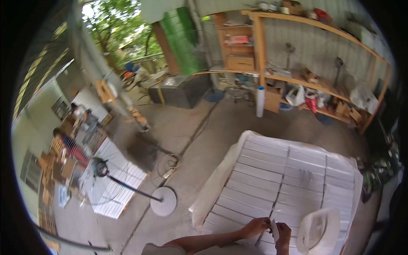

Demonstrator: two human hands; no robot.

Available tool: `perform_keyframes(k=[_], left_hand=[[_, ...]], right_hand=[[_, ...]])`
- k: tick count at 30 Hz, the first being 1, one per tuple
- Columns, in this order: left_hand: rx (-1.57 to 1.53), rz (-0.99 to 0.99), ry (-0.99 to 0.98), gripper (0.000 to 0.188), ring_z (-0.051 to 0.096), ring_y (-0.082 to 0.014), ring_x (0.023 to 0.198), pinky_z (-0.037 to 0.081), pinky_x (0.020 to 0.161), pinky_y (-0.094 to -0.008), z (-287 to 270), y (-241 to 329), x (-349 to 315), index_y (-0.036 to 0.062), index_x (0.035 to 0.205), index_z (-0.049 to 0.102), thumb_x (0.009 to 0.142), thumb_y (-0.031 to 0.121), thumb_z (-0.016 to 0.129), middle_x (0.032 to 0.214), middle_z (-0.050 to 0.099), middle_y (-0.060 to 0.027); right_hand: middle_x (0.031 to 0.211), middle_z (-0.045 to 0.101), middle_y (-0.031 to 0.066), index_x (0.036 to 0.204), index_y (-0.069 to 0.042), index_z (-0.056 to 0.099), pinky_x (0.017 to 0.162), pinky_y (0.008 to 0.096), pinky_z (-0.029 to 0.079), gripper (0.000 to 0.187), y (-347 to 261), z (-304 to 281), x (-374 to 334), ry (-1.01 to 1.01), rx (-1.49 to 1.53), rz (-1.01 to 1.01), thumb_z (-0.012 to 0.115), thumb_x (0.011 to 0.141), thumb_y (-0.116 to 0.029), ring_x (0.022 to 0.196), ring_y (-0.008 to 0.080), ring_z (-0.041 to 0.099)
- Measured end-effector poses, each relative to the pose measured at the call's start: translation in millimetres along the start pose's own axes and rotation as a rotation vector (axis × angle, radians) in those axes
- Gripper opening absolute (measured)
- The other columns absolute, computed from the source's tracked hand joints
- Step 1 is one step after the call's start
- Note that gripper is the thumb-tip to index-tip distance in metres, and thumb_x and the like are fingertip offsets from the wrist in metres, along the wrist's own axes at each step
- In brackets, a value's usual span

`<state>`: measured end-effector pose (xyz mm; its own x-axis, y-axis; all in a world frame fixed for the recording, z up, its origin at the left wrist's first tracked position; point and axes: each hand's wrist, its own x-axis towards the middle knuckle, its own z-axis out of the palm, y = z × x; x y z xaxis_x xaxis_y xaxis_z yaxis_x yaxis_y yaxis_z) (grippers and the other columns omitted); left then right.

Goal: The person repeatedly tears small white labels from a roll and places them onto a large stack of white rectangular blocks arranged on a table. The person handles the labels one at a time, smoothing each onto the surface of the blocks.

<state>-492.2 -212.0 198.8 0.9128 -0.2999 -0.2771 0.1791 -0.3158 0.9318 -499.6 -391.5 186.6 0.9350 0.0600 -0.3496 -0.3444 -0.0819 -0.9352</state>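
Note:
Near the lower edge, my left hand [256,227] and my right hand [284,236] come close together, fingers closed. Between them is a small flat white piece [275,230], pale and slightly curved; its kind I cannot make out. My right hand grips it from the right side, while the left fingertips pinch its upper left edge. Both hands are over a wide block of white boxes [255,175] laid in rows, with clear plastic wrap round the sides. Right of my right hand, a white rounded object with an oval opening [304,229] rests on the boxes.
A pedestal fan [163,201] stands at the left, near another white stack [114,182]. Two people work farther left among cartons. A hose [170,163] lies on the floor. Wooden shelving [306,80] with loose goods, a white roll [260,102] and a dark tank [176,95] stand behind.

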Motion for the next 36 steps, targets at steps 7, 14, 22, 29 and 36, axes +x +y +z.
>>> perform_keyframes(k=[7,14,22,29,36], left_hand=[[-0.133,-0.116,-0.072,0.020,0.053,-0.0080,0.063,0.045,0.058,-0.0250,18.5,55.4,14.3,0.0019,0.097,0.063,0.094,0.022,0.061,0.078,0.062,-0.0020],[0.020,-0.072,-0.257,0.016,0.050,-0.0064,0.061,0.042,0.056,-0.0249,90.6,134.6,68.0,0.0003,0.093,0.063,0.091,0.016,0.063,0.066,0.055,-0.0020],[0.684,0.333,-0.333,0.021,0.064,-0.0354,0.085,0.050,0.075,-0.0449,199.1,116.8,156.3,0.0061,0.102,0.064,0.088,0.022,0.062,0.097,0.066,-0.0168],[0.414,0.387,-0.274,0.021,0.064,-0.0363,0.085,0.051,0.073,-0.0438,175.3,104.3,147.4,0.0074,0.102,0.064,0.088,0.023,0.064,0.096,0.066,-0.0161],[0.243,-0.192,-0.066,0.040,0.058,-0.0184,0.068,0.047,0.064,-0.0324,64.3,24.1,90.3,0.0006,0.093,0.066,0.087,0.040,0.071,0.075,0.065,-0.0103]], right_hand=[[0.083,0.067,0.0110,0.090,0.006,0.066,0.055,0.0303,0.047,0.026,78.5,-60.8,12.4,0.347,0.387,0.320,0.059,0.086,-0.020,0.070,0.0194,0.066],[0.079,0.069,0.0120,0.097,0.005,0.065,0.049,0.0279,0.045,0.030,122.4,-89.1,-14.5,0.508,0.467,0.344,0.059,0.091,-0.024,0.059,0.0166,0.063],[0.076,0.070,0.0098,0.090,0.005,0.069,0.067,0.0307,0.052,0.028,81.0,-82.8,-29.9,0.313,0.268,0.392,0.063,0.085,-0.022,0.068,0.0154,0.067],[0.078,0.070,0.0124,0.090,-0.002,0.066,0.067,0.0356,0.053,0.021,74.4,-87.1,-25.2,0.480,-0.063,0.168,0.064,0.086,-0.023,0.069,0.0249,0.069],[0.070,0.066,0.0061,0.088,-0.009,0.056,0.053,0.0354,0.051,0.017,41.1,-69.3,-0.8,0.664,-0.503,-0.340,0.071,0.081,-0.012,0.060,0.0243,0.066]])
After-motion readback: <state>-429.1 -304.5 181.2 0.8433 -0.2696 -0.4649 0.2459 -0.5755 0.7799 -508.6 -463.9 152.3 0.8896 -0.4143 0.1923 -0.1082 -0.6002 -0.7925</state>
